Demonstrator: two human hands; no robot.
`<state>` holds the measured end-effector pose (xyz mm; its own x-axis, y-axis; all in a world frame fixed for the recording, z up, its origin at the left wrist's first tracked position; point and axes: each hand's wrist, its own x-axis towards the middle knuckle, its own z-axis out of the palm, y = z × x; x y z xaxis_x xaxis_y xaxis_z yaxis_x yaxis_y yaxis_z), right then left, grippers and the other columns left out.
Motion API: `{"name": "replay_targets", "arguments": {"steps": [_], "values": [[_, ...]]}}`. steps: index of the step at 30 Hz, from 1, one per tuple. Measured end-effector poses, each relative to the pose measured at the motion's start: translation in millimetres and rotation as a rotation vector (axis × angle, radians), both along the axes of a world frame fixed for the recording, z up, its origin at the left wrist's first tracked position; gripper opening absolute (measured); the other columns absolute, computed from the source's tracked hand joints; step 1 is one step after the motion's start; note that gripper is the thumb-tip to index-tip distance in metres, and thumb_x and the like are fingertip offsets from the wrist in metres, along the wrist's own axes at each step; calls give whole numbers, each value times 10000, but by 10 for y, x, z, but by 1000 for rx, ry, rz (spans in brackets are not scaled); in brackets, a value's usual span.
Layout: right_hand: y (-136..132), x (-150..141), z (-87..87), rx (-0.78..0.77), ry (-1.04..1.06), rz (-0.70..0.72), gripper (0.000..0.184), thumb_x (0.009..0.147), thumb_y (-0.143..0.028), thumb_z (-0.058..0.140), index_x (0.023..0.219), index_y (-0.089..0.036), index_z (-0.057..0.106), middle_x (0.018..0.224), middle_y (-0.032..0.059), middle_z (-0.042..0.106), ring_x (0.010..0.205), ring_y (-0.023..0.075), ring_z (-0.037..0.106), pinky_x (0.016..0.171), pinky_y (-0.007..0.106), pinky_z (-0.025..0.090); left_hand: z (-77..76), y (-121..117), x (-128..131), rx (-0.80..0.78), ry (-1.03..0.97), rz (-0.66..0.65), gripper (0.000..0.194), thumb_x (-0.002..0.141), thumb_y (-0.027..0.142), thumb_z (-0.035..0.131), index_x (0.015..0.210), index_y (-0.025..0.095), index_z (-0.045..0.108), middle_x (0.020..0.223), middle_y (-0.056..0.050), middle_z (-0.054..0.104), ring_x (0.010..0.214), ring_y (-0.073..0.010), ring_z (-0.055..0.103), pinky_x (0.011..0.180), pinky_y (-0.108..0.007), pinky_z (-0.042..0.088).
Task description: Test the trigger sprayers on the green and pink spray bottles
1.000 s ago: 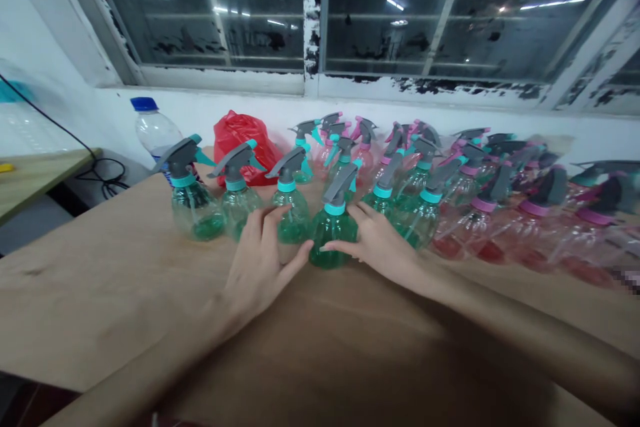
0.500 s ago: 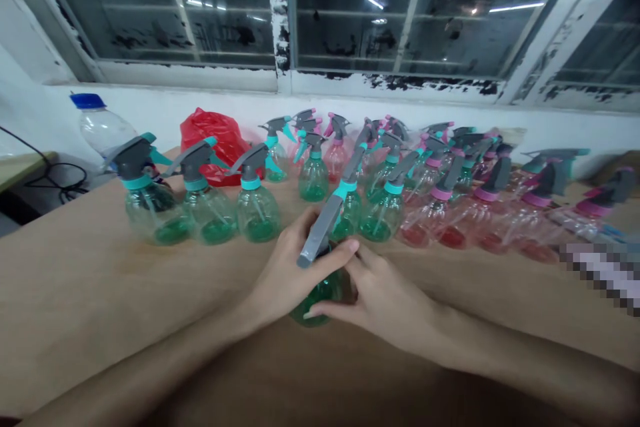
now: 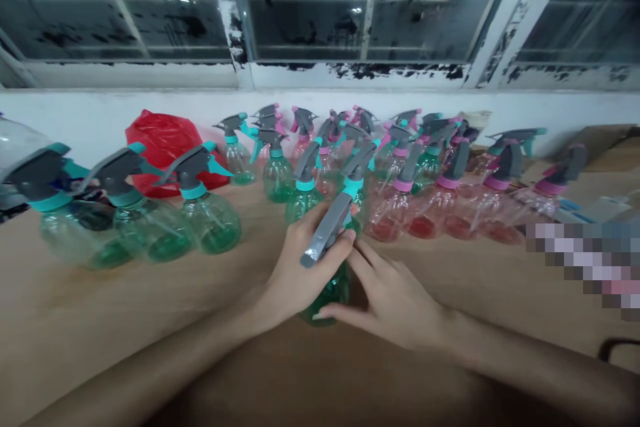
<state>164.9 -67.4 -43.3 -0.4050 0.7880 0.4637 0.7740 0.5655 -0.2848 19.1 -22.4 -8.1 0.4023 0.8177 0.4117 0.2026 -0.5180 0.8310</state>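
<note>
At lower centre, the left hand (image 3: 300, 270) is gripping a green spray bottle (image 3: 331, 295) below its head while the right hand (image 3: 395, 297) is cupping its side, apparently steadying it; the next move is probably calling for even pressure.

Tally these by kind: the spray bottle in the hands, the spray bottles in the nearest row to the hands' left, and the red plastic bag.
Held green spray bottle: 1
Green spray bottles in the near-left row: 3
Red plastic bag: 1
Total: 5
</note>
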Motion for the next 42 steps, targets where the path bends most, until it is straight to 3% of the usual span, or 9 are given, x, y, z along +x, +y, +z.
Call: {"name": "replay_targets", "arguments": {"steps": [3, 6, 12, 20, 29, 36, 42], "values": [[59, 157, -147, -46, 30, 84, 753, 814, -618, 519, 1319, -69, 410, 1222, 199, 583, 1096, 315, 586, 836, 460, 546, 15, 30, 58, 27, 17, -21, 271, 833, 172, 536, 1095, 175, 607, 1048, -58, 664, 988, -187, 621, 912, -320, 469], [107, 289, -334, -119, 12, 112, 805, 791, -632, 544, 1363, -97, 361, 1254, 185, 571, 1153, 301, 554, 928, 480, 493, 31, 60, 49, 35, 50, -16, 240, 813, 161, 519, 1027, 189, 625, 895, -28, 660, 853, -173, 636, 824, -309, 503], [125, 409, -588, -245, -24, 153, 738, 814, -601, 542, 1382, -154, 388, 1421, 147, 441, 1319, 282, 391, 1065, 480, 368, 55, 97, -20, 105, 122, 19, 289, 759, 167, 516, 1006, 239, 648, 761, 7, 619, 654, -152, 585, 684, -284, 513], [158, 400, -553, -240, -41, 196, 584, 877, -527, 507, 1345, -180, 470, 1404, 109, 475, 1332, 244, 379, 1099, 448, 335, 78, 76, -18, 65, 135, 21, 295, 767, 175, 504, 1023, 252, 629, 799, 12, 635, 667, -151, 604, 667, -277, 509], [149, 386, -531, -229, -65, 173, 592, 883, -516, 499, 1324, -120, 489, 1405, 120, 469, 1331, 239, 382, 1099, 432, 343, 47, 90, -54, 40, 161, 33, 144, 786, 207, 481, 779, 224, 624, 658, 20, 604, 604, -146, 585, 586, -261, 487], [154, 395, -552, -218, -48, 182, 564, 886, -499, 506, 1331, -154, 484, 1399, 110, 480, 1326, 234, 390, 1095, 438, 347, 93, 98, -64, 44, 158, -4, 292, 774, 190, 487, 1031, 215, 623, 751, 1, 635, 666, -152, 614, 616, -250, 499], [146, 388, -522, -231, -55, 178, 554, 887, -482, 515, 1330, -152, 484, 1399, 112, 479, 1326, 243, 389, 1091, 455, 350, 84, 123, -96, 72, 174, -4, 275, 762, 165, 498, 1003, 232, 611, 717, 17, 595, 602, -140, 564, 595, -251, 485]]}}
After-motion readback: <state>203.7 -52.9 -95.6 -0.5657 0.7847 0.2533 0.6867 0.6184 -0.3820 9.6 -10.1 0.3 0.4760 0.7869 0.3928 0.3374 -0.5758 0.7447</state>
